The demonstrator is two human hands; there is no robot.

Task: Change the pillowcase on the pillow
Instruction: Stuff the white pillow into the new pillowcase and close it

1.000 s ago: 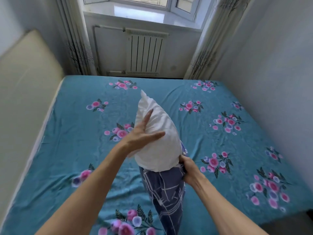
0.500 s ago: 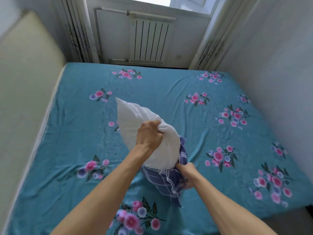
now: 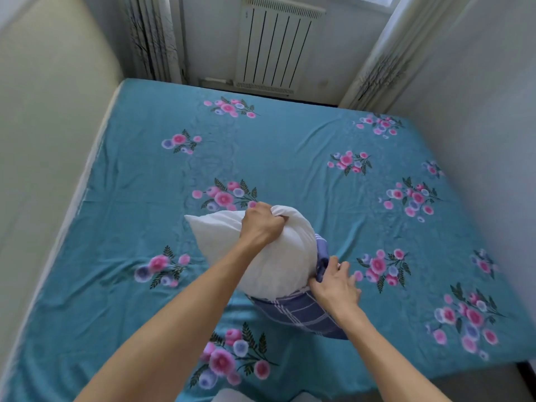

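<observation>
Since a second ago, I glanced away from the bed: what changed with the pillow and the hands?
The left hand, then flat and open on the white pillow, now grips a bunch of it. The pillow tipped from upright down toward the bed, and the blue plaid pillowcase bunched lower. The right hand kept holding the case's edge.

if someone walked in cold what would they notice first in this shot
Dead centre, a white pillow stands half out of a blue plaid pillowcase bunched round its near end. The left hand grips the pillow's top, and the right hand pinches the pillowcase edge on its right side. All around lies the teal bedsheet with pink flower clusters, and a white radiator stands at the far wall.
</observation>
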